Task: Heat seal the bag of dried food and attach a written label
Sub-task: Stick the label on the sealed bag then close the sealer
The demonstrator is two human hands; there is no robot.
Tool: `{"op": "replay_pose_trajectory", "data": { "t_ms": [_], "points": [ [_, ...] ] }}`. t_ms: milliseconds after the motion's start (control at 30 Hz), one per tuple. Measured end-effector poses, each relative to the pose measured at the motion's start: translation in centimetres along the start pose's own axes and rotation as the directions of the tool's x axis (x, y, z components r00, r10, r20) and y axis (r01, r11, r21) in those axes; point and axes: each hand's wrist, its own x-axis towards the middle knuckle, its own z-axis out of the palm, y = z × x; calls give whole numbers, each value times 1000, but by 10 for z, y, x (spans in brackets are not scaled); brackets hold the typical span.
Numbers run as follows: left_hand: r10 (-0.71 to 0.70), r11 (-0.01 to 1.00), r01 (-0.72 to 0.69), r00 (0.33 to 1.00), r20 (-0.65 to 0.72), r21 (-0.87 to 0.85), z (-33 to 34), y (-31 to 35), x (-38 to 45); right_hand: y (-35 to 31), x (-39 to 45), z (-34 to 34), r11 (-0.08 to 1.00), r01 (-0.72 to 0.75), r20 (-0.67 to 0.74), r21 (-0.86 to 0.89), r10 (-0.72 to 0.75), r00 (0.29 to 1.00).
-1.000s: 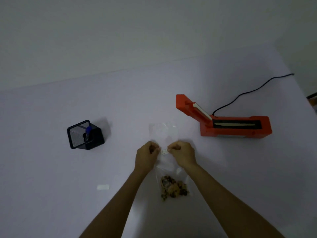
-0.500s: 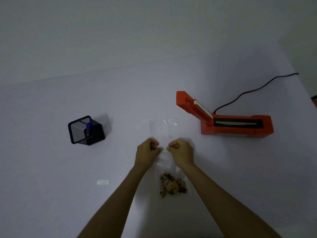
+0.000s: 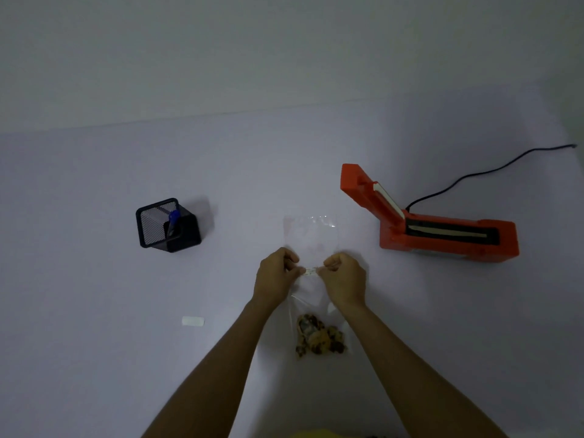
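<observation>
Both hands, left (image 3: 275, 278) and right (image 3: 344, 279), pinch the clear bag (image 3: 311, 235) at mid-length; its long axis runs away from the person, food (image 3: 319, 339) behind the grip, mouth beyond.

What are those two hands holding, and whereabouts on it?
Both the left hand and right hand pinch the clear plastic bag of dried food across its middle, above the food.

We cannot read what our curled fingers (image 3: 292, 269) pinch at the bag (image 3: 311, 235). The black cord (image 3: 474, 177) and a yellow shape (image 3: 319, 434) are cut off by the picture's edges.
</observation>
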Motion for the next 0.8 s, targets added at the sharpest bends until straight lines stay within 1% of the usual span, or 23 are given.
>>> {"op": "replay_pose_trajectory", "data": {
  "t_ms": [200, 367, 533, 700, 800],
  "points": [
    [-11, 1000, 11, 1000, 0, -5, 0, 1, 0, 6, 8, -13, 1000, 11, 70, -21, -9, 998],
    [-17, 1000, 17, 1000, 7, 11, 0, 0, 1, 3, 10, -11, 1000, 14, 51, -20, -13, 999],
    [-21, 1000, 21, 1000, 5, 9, 0, 0, 1, 3, 12, -11, 997, 32, 69, -72, -27, 997],
    [26, 1000, -27, 997, 78, 10, -4, -4, -2, 4, 14, -13, 996, 32, 91, -87, -24, 996],
    [27, 997, -33, 995, 98, 63, -7, -5, 0, 2, 14, -14, 996, 22, 106, -86, -13, 994]
  ]
}}
